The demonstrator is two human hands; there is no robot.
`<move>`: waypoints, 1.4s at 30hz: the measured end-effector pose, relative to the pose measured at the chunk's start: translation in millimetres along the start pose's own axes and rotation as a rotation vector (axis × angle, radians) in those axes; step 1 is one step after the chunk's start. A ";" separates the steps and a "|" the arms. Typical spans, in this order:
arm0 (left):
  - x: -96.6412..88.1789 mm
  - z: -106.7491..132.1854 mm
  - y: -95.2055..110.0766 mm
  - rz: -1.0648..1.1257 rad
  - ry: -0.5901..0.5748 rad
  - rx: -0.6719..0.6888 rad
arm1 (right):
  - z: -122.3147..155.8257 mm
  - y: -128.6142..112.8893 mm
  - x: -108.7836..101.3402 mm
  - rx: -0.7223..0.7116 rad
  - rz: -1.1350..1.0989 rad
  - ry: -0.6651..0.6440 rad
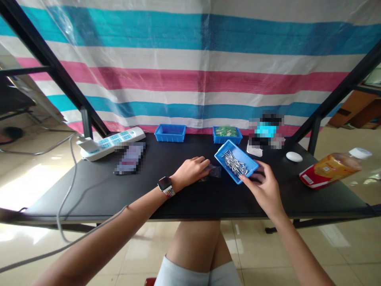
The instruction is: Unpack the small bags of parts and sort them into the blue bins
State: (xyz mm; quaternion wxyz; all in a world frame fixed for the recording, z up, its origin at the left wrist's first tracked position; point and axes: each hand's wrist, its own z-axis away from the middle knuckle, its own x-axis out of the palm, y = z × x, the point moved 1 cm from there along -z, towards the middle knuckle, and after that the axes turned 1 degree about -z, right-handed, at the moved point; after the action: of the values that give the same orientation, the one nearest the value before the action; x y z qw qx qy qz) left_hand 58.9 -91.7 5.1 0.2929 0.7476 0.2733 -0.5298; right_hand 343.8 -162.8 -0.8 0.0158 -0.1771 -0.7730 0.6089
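Note:
My right hand (pixel 266 190) grips the near right corner of a small blue plastic bin (pixel 250 163), thumb over the rim and fingers at the side. The bin is tilted, and a heap of thin silver metal pins (pixel 233 162), perhaps rivets or nails, lies inside. To its left, my left hand (pixel 190 172), with a watch on the wrist, rests low over the black table (pixel 178 202). Its fingers are bent and closed on a small clear plastic bag (pixel 214 171), partly hidden under them; the bag's contents are too unclear to name.
At the back stand an empty blue bin (pixel 170 137) and another bin (pixel 228 140) with green-and-clear packets. A power strip (pixel 116 141) and a phone (pixel 130 159) lie left. On the right are a white oval object (pixel 294 157) and a drink bottle (pixel 330 171). A grey cable (pixel 71 178) crosses the left side.

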 end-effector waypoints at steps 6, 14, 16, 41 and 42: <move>2.9 1.3 -13.0 0.323 0.214 -0.139 | 5.7 -5.9 12.7 -0.217 0.143 0.030; 5.4 1.2 -15.5 0.498 0.489 -0.245 | 11.2 -13.6 28.5 -0.504 0.335 -0.002; 5.4 1.6 -14.7 0.498 0.495 -0.226 | 10.5 -16.3 31.4 -0.582 0.399 -0.023; 2.2 4.0 -7.9 0.302 0.341 -0.146 | -0.8 -22.4 15.0 -0.927 0.860 -0.001; 1.8 3.9 -7.6 0.289 0.330 -0.139 | -2.1 -21.9 13.1 -0.920 0.862 0.008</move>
State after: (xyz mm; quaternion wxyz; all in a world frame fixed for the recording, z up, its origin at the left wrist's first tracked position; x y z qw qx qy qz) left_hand 51.6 -89.2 1.3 0.3679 0.8336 0.2432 -0.3327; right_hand 326.5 -161.3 18.1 -0.3059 -0.4638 -0.8149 0.1650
